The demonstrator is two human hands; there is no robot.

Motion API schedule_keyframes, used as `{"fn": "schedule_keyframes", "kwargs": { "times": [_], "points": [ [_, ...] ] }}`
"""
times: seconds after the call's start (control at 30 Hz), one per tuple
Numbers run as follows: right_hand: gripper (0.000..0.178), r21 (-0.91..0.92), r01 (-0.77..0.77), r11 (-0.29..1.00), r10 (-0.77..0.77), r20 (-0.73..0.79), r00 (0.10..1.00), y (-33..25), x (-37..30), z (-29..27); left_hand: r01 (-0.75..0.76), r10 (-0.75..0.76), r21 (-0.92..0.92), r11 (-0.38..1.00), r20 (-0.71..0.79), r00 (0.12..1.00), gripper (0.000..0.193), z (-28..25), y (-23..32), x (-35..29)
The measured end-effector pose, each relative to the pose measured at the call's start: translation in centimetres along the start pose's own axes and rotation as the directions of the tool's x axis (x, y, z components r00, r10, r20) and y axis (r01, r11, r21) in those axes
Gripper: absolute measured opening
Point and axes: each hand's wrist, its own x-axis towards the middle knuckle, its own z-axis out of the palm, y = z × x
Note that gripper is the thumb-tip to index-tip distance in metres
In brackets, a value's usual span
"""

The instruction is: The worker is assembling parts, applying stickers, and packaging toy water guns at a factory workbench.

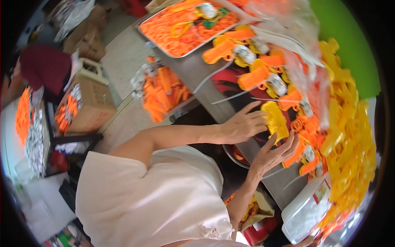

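A yellow plastic part [275,122] is held right of centre, between the hands: its left edge is gripped by the left hand [243,126]; its lower end is loosely framed by the right hand [273,158], fingers spread, firmness indeterminable.

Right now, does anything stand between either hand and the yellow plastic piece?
Nothing visible does. The left hand meets the yellow plastic piece at its left edge, the right hand is close at its lower end; orange parts lie beyond, to the right.
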Motion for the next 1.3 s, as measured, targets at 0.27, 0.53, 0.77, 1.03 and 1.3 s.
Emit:
{"fn": "schedule_keyframes", "kwargs": {
  "times": [0.27,0.53,0.77,1.03,1.3],
  "points": [
    [0.053,-0.212,0.204,0.956,-0.119,0.357,0.927,1.3,-1.3,4.4,0.346,-0.299,-0.059,0.936,-0.650,0.699,0.024,-5.5,-3.8,-9.4],
    [0.055,-0.114,0.180,0.977,-0.144,0.270,0.952,0.8,-1.1,4.0,0.981,-0.715,-0.040,0.188,-0.691,0.109,0.034,-12.7,-21.2,-24.6],
    [0.052,-0.117,0.217,0.969,-0.188,0.222,0.957,0.8,-1.4,3.8,0.970,-0.837,0.120,0.214,-0.489,0.245,0.041,-15.0,-21.5,-24.3],
    [0.025,0.385,0.196,0.902,-0.262,0.127,0.957,-4.1,-2.0,1.9,0.424,-0.815,-0.697,0.578,-0.513,0.268,0.044,-16.5,-9.2,-16.4],
    [0.044,0.688,-0.645,0.333,-0.121,0.709,0.695,-14.0,-3.2,3.5,0.252,-0.663,-0.647,0.719,-0.531,0.527,0.057,-12.0,-0.9,-10.4]
  ]
}}
